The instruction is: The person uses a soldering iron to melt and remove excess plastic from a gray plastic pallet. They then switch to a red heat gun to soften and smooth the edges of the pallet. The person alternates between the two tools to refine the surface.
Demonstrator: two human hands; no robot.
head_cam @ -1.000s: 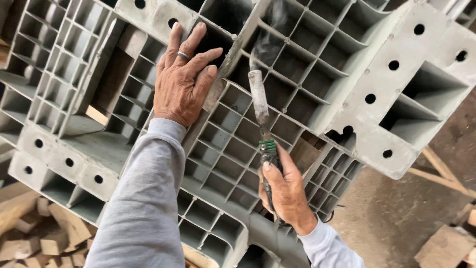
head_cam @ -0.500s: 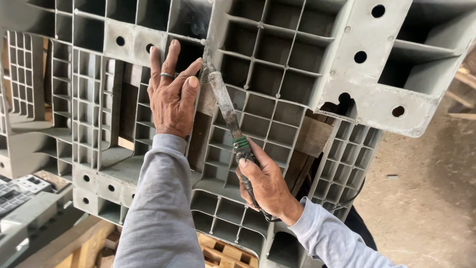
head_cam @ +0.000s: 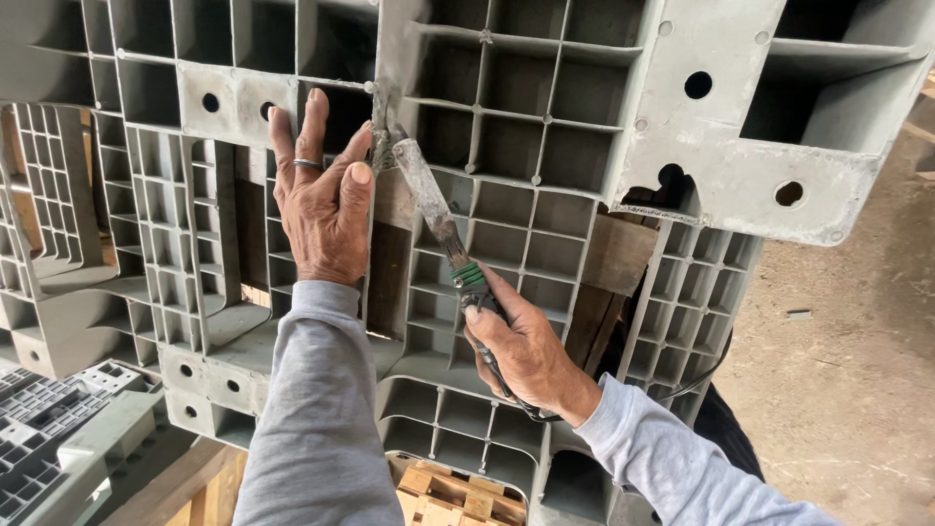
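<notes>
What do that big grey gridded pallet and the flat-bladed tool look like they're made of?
The grey pallet looks like moulded plastic: matte, uniform grey, thin ribs forming cells, round holes, scuffed edges. The tool's blade, held in the right hand, seems to be metal, dull and crusted with pale residue; its handle, mostly hidden, shows a green collar, material unclear. The left hand presses flat on the pallet.

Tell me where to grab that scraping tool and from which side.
Grip the scraper by its dark handle with the green band, where the right hand holds it now. Come from below and the right: the tool slants up-left, its grimy blade tip resting on the grey pallet rib beside the left hand, so the low handle end is the free one.
</notes>
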